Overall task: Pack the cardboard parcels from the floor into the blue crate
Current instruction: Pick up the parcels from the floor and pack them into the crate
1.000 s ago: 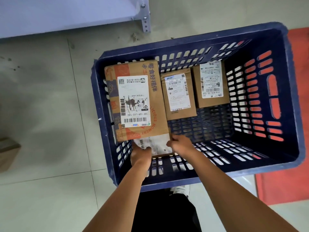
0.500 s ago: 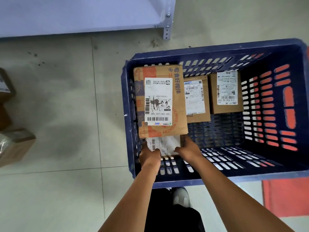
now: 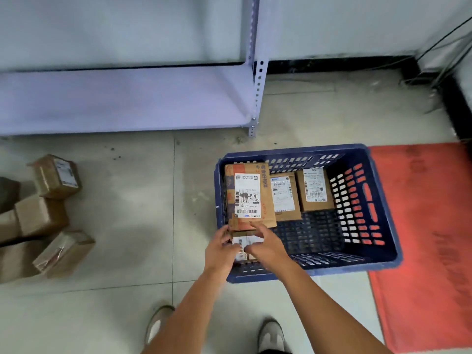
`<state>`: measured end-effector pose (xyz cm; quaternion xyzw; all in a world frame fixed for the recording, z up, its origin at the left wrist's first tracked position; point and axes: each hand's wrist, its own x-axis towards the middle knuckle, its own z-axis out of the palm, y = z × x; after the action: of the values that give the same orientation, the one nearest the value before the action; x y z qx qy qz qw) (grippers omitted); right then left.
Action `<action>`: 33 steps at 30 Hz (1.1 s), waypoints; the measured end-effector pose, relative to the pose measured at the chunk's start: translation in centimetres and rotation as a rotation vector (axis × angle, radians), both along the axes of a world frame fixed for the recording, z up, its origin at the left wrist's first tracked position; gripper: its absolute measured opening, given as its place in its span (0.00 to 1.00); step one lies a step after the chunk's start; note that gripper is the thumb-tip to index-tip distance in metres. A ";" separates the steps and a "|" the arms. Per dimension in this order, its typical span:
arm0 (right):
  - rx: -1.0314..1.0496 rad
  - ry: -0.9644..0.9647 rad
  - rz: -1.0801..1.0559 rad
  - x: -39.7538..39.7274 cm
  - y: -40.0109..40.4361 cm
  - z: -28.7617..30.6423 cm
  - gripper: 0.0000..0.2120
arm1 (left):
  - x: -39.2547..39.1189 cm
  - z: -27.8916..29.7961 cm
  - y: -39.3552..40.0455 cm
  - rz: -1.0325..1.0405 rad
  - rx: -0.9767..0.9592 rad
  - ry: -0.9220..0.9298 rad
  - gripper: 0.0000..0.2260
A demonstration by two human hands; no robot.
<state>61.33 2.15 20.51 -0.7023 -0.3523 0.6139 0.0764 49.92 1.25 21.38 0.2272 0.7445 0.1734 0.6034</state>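
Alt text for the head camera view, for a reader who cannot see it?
Both hands, left hand and right hand, hold a small labelled parcel at the near left corner of a blue crate containing three other parcels. More parcels lie on the floor to the left.

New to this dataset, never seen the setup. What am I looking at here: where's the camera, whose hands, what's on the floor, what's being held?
There is no robot. A person wears one wide-angle camera on the head, so the single view looks forward and down at their own arms and shoes.

The left hand and right hand together grip a small parcel at the near left corner of the blue crate, which stands on the tiled floor.

Already in the crate: a big box on the left and two smaller boxes along the far wall.

More parcels wait in a floor pile to the left. Behind is a metal shelf; a red mat lies to the right.
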 end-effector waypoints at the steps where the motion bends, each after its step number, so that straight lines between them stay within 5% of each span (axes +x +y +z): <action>1: 0.020 0.002 -0.001 -0.5 0.2 0.4 0.31 | -1.3 0.7 0.1 -0.006 0.022 0.002 0.26; 6: 0.059 0.027 0.007 -6.8 0.5 1.4 0.33 | -10.9 1.5 -0.4 -0.011 0.042 0.013 0.29; 14: -0.045 0.094 -0.114 -28.6 -1.6 -1.3 0.33 | -34.0 -0.8 -1.7 0.030 -0.021 0.043 0.34; 22: -0.157 0.124 -0.165 -47.3 -2.7 -2.6 0.31 | -55.8 -2.2 -3.9 -0.012 -0.118 0.151 0.27; 33: -0.169 -0.028 0.019 -56.7 -0.8 -10.7 0.29 | -61.9 -11.8 -5.6 0.104 -0.189 0.086 0.27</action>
<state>4.67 1.36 9.76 -0.7113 -0.3068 0.6323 0.0062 -12.02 -4.32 9.57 0.1376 0.7936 0.1235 0.5797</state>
